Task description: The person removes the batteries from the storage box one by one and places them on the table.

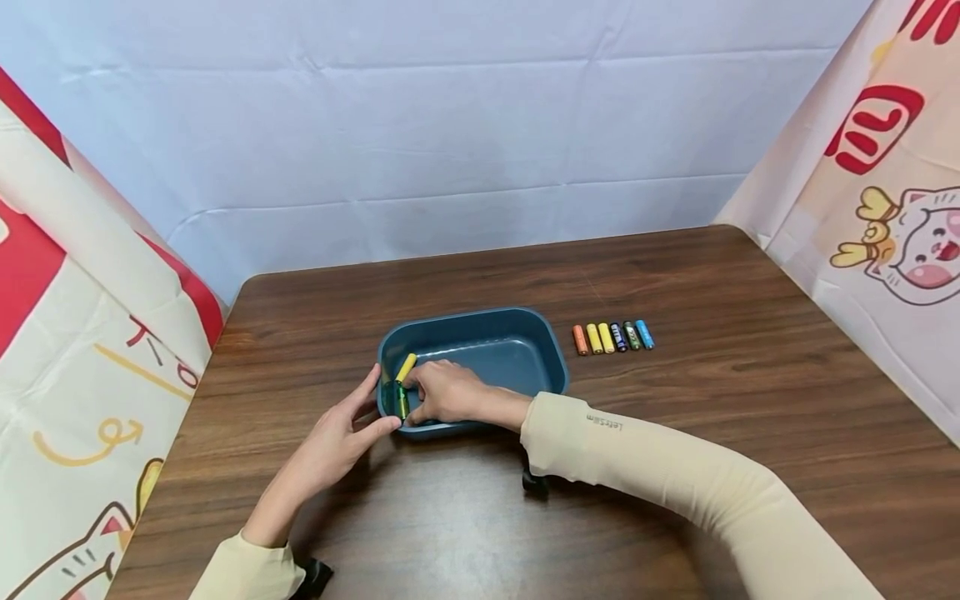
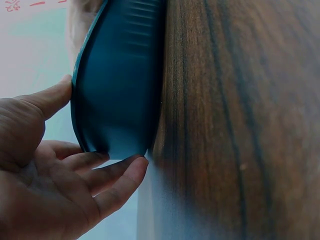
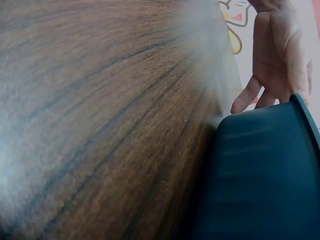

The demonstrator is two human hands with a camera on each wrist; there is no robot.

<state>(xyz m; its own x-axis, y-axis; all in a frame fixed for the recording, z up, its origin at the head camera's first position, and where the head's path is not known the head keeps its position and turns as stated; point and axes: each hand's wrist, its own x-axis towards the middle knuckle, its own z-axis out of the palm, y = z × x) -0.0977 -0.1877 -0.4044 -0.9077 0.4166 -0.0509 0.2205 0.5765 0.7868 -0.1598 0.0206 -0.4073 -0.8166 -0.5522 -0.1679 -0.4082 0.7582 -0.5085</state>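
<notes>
A dark blue-green plastic tray (image 1: 480,321) stands on the wooden table. My left hand (image 1: 333,437) is at its left end, thumb on the rim at the near corner, fingers loosely spread against the outer wall; the left wrist view shows the fingertips touching that wall. Inside, my right hand (image 1: 448,390) reaches over the near wall and pinches a green battery (image 1: 402,407) between thumb and fingers. A yellow battery (image 1: 407,367) lies just beyond it, slanted, at the tray's left end. The right hand partly hides the tray's floor and is out of sight in its own wrist view.
To the right of the tray, several batteries lie side by side in a row: an orange one (image 1: 580,340), yellow ones (image 1: 594,338), and dark and blue ones (image 1: 645,334). A white cloth (image 1: 465,150) hangs behind the table, with printed cloths at both sides.
</notes>
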